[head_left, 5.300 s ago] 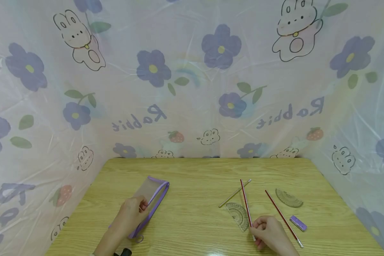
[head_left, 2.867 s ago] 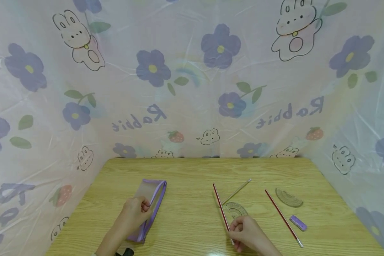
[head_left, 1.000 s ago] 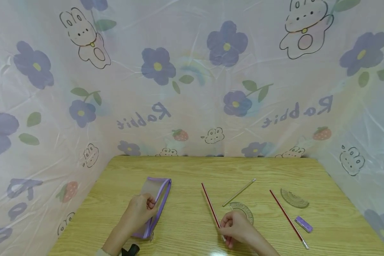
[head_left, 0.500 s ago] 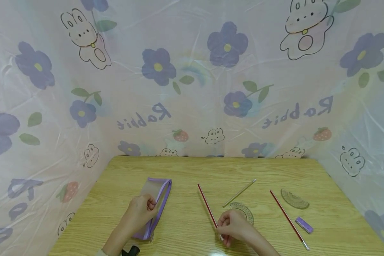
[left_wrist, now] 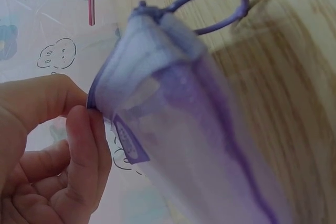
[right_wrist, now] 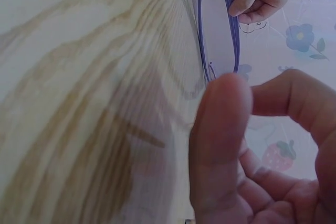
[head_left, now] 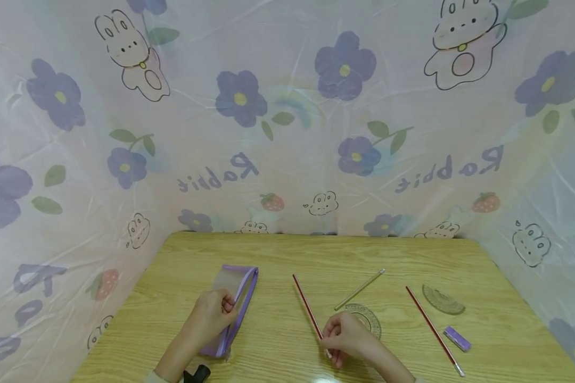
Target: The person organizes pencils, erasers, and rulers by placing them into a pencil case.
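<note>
In the head view my left hand (head_left: 212, 315) pinches the zip edge of a translucent pencil case (head_left: 224, 282) with purple trim. The left wrist view shows thumb and finger on the rim of the pencil case (left_wrist: 181, 135), whose mouth gapes a little in the head view. My right hand (head_left: 348, 336) holds a red pencil (head_left: 306, 304) near its white end, with the other end slanting away to the far left. A gap of table separates pencil and case. In the right wrist view the fingers (right_wrist: 218, 145) hide the pencil.
Right of the held pencil lie a gold pencil (head_left: 360, 289) and a clear protractor (head_left: 371, 319), partly behind my right hand. Further right are a second red pencil (head_left: 433, 330), another protractor (head_left: 443, 299) and a purple eraser (head_left: 457, 338). A black object (head_left: 197, 374) sits by my left wrist.
My right hand has carried the red pencil leftward, off the gold pencil and protractor and closer to the pencil case; lately it moves only slightly. The left hand keeps its grip on the case.
</note>
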The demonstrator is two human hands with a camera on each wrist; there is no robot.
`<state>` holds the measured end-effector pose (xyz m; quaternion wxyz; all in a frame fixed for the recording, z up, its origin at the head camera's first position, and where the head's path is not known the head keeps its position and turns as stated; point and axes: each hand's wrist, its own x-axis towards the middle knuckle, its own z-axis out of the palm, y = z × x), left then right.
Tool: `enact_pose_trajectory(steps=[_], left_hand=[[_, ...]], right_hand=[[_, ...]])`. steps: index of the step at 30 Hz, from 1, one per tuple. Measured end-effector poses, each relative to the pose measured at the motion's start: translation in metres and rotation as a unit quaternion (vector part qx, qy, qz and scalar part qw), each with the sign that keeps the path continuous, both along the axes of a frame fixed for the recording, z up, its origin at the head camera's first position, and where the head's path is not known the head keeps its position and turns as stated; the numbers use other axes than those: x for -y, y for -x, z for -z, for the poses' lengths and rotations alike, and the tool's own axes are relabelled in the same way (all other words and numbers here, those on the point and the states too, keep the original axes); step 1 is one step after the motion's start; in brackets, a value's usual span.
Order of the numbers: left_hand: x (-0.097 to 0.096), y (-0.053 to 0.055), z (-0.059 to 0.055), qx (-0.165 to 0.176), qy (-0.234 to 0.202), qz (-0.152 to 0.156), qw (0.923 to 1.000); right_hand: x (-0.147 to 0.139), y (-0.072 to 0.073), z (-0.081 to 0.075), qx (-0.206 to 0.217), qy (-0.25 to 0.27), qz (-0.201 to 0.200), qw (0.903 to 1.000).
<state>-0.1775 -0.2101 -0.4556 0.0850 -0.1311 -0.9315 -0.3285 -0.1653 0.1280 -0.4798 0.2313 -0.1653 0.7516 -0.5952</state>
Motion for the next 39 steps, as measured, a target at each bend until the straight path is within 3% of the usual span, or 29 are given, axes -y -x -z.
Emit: enact_pose_trajectory(steps=[19, 39], left_hand=[[-0.001, 0.000, 0.001, 0.008, -0.001, -0.002, 1.0000], [-0.001, 0.001, -0.002, -0.002, 0.011, -0.005, 0.9999]], right_hand=[[0.020, 0.007, -0.002, -0.023, -0.014, -0.020, 0.9994], [0.031, 0.015, -0.001, 0.025, 0.036, -0.041, 0.9982]])
